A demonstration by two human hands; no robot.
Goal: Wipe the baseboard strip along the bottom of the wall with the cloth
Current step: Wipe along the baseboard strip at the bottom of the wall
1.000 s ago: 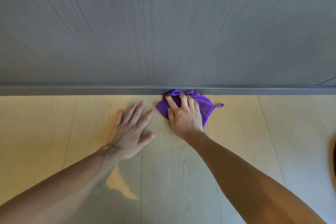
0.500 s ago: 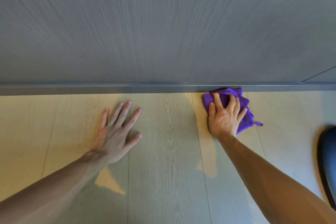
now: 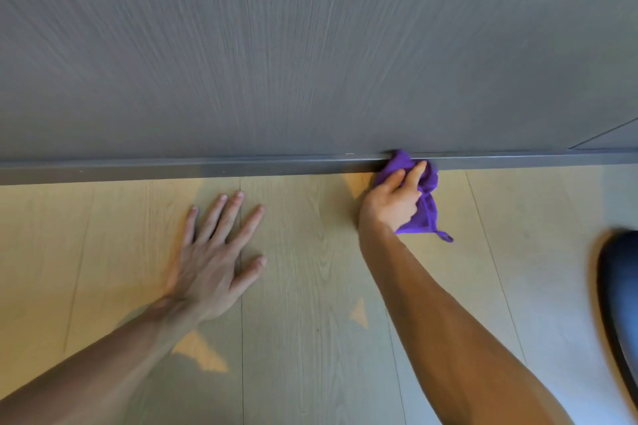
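Two hands in view: both bare, both low by the wall.
Floor (image 3: 310,286): light wood-look planks, seams running toward the wall, warm light patches and arm shadows across it.
Wall (image 3: 276,45): grey panel with fine vertical grain; one seam line at far right.
Baseboard strip (image 3: 172,169): dark grey, runs the full width where wall meets floor.
Count: one cloth, one baseboard strip, one wall panel face, one dark object at the right edge.
Cloth (image 3: 423,197): purple, bunched, small loop tag trailing on the floor at its lower right corner.
Cloth position: top fold is pressed onto the baseboard strip, right of centre; lower part hangs down to the floor.
Right hand (image 3: 390,203): fingers curled and closed around the cloth, fingertips pushing it against the strip, wrist raised off the floor.
Left hand (image 3: 214,259): flat on the floor, palm down, fingers spread wide, nothing in it.
Left hand position: well left of the cloth, fingertips short of the strip, not touching it.
Dark object (image 3: 621,304): blurred, dark blue-black, rounded, cut off by the frame; cannot tell what it is.
Containers: cannot see any in this view.
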